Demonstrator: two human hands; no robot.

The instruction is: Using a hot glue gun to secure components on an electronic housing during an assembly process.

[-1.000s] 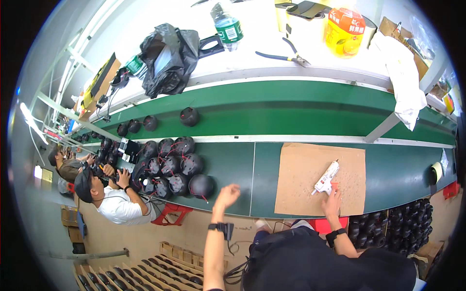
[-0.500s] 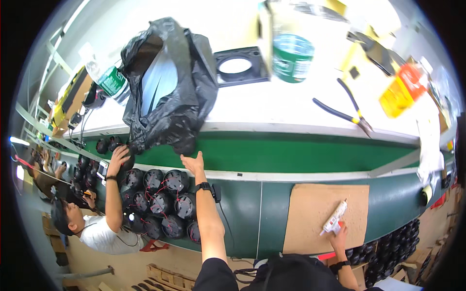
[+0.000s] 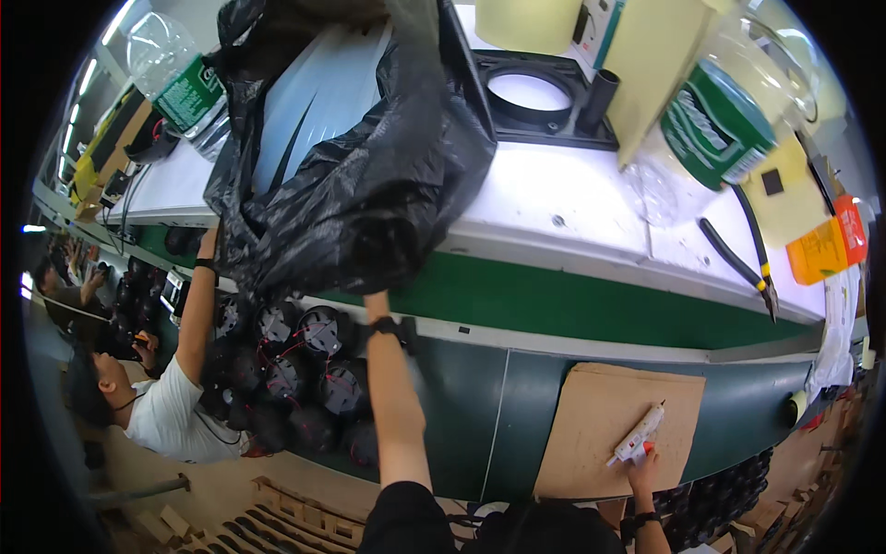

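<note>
My left arm reaches forward over the lower bench, and my left hand is under the hanging edge of a black plastic bag; the bag hides the fingers. Close to that wrist sit several round black housings with red wires. My right hand is closed around a white hot glue gun, which rests over a brown cardboard sheet on the green bench.
Above the bench, a white shelf carries a black square frame, large bottles, pliers and an orange-yellow bottle. A co-worker at the left reaches under the bag's left side.
My left hand has gone forward under the bag, and its fingers are now hidden. The view has shifted nearer the shelf. My right hand stays on the glue gun.
</note>
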